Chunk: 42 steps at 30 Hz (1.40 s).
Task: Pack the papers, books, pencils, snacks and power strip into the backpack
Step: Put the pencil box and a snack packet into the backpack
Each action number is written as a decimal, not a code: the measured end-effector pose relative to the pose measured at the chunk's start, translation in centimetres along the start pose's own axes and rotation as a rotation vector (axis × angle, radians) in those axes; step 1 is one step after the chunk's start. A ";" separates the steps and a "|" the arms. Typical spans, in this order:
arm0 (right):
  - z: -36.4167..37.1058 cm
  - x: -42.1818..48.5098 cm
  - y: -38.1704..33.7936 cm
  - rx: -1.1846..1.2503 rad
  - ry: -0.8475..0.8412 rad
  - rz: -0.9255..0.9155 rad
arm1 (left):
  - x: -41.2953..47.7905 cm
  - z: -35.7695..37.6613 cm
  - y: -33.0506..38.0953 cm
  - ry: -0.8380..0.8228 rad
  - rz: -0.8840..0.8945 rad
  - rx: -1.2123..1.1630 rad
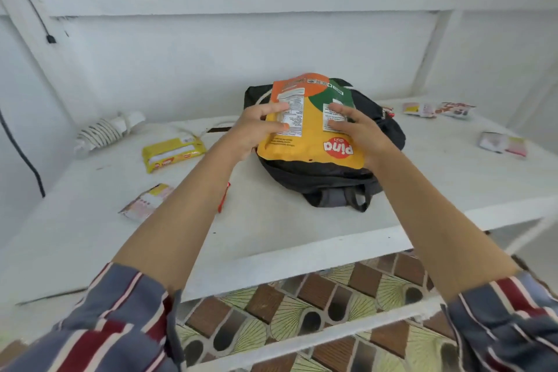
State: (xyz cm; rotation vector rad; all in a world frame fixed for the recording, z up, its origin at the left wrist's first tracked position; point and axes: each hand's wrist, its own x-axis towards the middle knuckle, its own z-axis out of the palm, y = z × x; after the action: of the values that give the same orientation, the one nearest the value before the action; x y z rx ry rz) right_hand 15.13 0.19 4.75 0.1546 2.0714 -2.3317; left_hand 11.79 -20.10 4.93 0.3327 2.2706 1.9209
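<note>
A yellow, orange and green foil snack bag (311, 118) is held at the middle of the frame, just above a black fabric backpack (326, 175) that lies flat on a white painted table (271, 235). The table stands against white panelled walls, over a floor of brown and cream patterned tiles (271, 317). The bag's round red logo reads "Pina", upside down; its white panels of small print are too fine to read. The left hand (256, 130) and right hand (359, 127) grip the bag's two sides, fingers bent over its face, forearms stretched forward from striped sleeves. Left of centre lie a yellow wrapped packet (173, 152) and a white power strip (102, 130) with its cord coiled; small pale packets (437, 109) lie at the upper right.
</note>
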 end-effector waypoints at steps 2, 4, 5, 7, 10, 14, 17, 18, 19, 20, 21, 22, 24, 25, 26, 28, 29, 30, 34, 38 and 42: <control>-2.7 -1.2 0.2 -0.029 -0.005 0.026 | -1.0 2.5 0.0 -0.026 -0.009 0.033; -4.9 -1.9 0.4 -0.032 -0.018 0.033 | -1.8 4.5 0.3 -0.044 -0.002 0.079; -5.9 -2.1 0.4 -0.027 -0.032 0.031 | -2.1 5.4 0.5 -0.045 0.000 0.098; -7.5 -2.8 0.3 -0.033 -0.055 0.030 | -2.7 7.0 0.6 -0.046 0.005 0.124; -9.7 -3.7 0.6 -0.030 -0.052 0.039 | -3.0 8.8 0.1 -0.097 0.020 0.136; -12.9 -4.5 1.0 -0.009 -0.043 0.042 | -2.7 10.6 -0.4 -0.092 0.063 0.124; -15.4 -5.2 1.4 -0.035 -0.075 0.059 | -2.6 12.3 -1.2 0.020 0.079 0.178; -16.3 -5.4 1.5 -0.045 -0.079 0.067 | -2.5 12.8 -1.6 0.047 0.089 0.225; -17.2 -5.5 1.7 -0.054 -0.081 0.074 | -2.4 13.2 -1.9 0.057 0.111 0.299; -18.1 -5.6 1.8 -0.058 -0.090 0.079 | -2.1 13.5 -2.3 0.046 0.141 0.395; -19.0 -5.6 1.8 -0.058 -0.104 0.084 | -1.8 13.8 -2.5 0.022 0.175 0.504; -19.8 -5.6 1.8 -0.056 -0.118 0.089 | -1.4 14.0 -2.7 -0.002 0.203 0.606; -21.2 -5.5 1.7 -0.060 -0.145 0.104 | -0.6 14.3 -3.3 -0.051 0.186 0.732; -21.8 -5.4 1.7 -0.063 -0.157 0.111 | -0.3 14.5 -3.5 -0.067 0.149 0.759; -22.5 -5.2 1.7 -0.064 -0.174 0.114 | 0.0 14.7 -3.8 -0.071 0.113 0.777; -23.7 -4.9 1.6 -0.062 -0.215 0.120 | 0.6 14.9 -4.1 -0.075 0.048 0.831; -24.2 -4.7 1.5 -0.056 -0.233 0.122 | 0.9 14.9 -4.1 -0.089 0.016 0.874; -24.5 -4.4 1.4 -0.044 -0.248 0.125 | 1.2 14.9 -4.2 -0.105 -0.011 0.928; -25.4 -3.4 1.5 -0.009 -0.305 0.124 | 2.1 14.2 -4.2 -0.117 0.003 0.970; -25.9 -1.9 2.0 0.029 -0.393 0.119 | 2.5 12.8 -2.7 -0.003 0.100 0.862; -25.8 -0.8 1.9 0.130 -0.439 0.098 | 3.4 11.6 -0.6 0.111 0.148 0.892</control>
State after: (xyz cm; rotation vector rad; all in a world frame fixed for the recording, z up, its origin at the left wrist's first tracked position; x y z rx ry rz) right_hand 17.61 25.52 -0.02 -0.2295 1.6687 -2.1940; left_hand 11.45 -8.30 2.46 0.4971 3.1238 0.8550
